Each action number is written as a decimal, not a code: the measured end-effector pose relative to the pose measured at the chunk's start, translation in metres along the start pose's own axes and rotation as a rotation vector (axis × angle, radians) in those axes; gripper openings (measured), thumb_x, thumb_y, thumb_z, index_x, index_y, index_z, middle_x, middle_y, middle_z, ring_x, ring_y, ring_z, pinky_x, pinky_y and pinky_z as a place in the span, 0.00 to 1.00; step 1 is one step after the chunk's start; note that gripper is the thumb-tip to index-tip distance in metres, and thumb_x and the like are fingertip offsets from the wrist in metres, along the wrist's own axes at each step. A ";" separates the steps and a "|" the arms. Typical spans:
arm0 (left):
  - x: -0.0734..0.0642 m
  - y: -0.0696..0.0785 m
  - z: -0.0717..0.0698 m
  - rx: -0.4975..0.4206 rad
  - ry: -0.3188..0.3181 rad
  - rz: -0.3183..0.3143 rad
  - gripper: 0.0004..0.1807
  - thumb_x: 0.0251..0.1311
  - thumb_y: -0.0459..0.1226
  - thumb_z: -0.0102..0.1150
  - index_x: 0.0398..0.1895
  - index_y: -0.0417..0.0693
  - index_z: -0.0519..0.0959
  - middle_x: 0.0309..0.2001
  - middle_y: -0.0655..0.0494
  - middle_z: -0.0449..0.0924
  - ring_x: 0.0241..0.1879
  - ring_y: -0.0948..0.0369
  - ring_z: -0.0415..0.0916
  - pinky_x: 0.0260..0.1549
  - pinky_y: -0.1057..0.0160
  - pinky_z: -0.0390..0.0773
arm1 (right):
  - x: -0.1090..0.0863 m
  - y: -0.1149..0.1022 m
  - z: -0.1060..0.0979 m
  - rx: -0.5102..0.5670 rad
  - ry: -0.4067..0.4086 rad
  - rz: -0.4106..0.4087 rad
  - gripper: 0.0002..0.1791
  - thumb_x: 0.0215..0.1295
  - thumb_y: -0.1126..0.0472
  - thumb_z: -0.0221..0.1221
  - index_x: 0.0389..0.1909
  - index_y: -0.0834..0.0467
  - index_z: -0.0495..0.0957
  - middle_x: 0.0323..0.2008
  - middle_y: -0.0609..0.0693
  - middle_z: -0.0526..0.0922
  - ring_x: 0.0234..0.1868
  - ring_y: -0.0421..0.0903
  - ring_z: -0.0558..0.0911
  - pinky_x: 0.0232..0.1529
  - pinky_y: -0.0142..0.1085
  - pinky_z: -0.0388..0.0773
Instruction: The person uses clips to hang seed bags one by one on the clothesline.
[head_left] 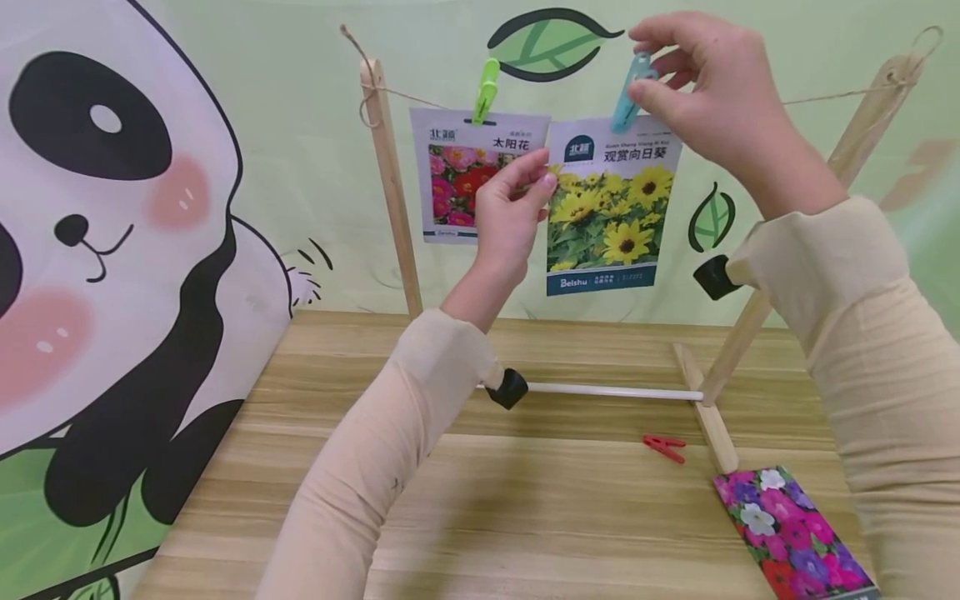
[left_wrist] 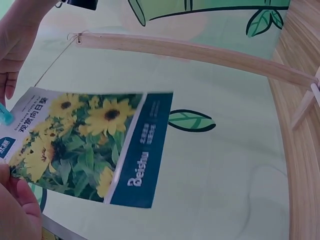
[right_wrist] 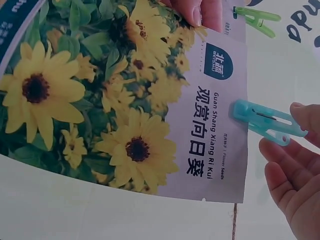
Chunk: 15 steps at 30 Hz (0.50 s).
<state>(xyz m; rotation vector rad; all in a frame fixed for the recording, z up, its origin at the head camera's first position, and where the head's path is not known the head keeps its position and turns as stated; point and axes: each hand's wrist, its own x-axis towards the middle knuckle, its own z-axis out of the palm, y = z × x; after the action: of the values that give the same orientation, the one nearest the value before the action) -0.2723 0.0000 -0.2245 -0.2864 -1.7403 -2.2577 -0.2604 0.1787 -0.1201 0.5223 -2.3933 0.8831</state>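
A sunflower seed packet [head_left: 609, 212] hangs upright at the twine, its yellow flowers facing me. My left hand [head_left: 510, 212] pinches its left edge between thumb and fingers. At the packet's top edge sits a light blue clothespin [right_wrist: 265, 119], its jaws over the paper. My right hand [head_left: 716, 92] has thumb and fingers at the two handle ends of that clothespin. Behind my left hand, a second seed packet [head_left: 450, 183] with pink and red flowers hangs from a green clothespin [head_left: 486, 92], partly covered by the hand.
Twine [head_left: 810, 97] runs between two wooden posts [head_left: 393, 192], with a white rod [head_left: 615, 391] low between them. On the wooden table [head_left: 525, 492] lie a red clothespin [head_left: 664, 448] and a petunia packet [head_left: 791, 529]. A panda-printed backdrop [head_left: 315, 167] stands behind.
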 end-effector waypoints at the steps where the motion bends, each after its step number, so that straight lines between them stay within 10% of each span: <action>1: 0.000 0.000 0.000 0.000 -0.001 0.003 0.18 0.75 0.27 0.59 0.66 0.36 0.81 0.49 0.49 0.80 0.38 0.69 0.73 0.36 0.73 0.76 | 0.000 0.000 0.000 0.003 -0.003 0.002 0.26 0.79 0.62 0.60 0.75 0.60 0.73 0.69 0.60 0.77 0.55 0.39 0.76 0.58 0.25 0.72; 15: -0.005 -0.005 -0.003 0.011 -0.007 0.063 0.20 0.75 0.26 0.60 0.67 0.36 0.80 0.55 0.44 0.80 0.46 0.65 0.75 0.45 0.74 0.78 | -0.003 0.007 0.000 0.028 0.004 -0.016 0.30 0.77 0.63 0.62 0.77 0.59 0.71 0.72 0.58 0.75 0.63 0.49 0.77 0.61 0.27 0.69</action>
<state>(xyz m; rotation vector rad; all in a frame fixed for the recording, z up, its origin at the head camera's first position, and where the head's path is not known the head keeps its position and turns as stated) -0.2694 -0.0017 -0.2314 -0.3428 -1.7215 -2.2048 -0.2619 0.1839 -0.1250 0.5487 -2.3732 0.9114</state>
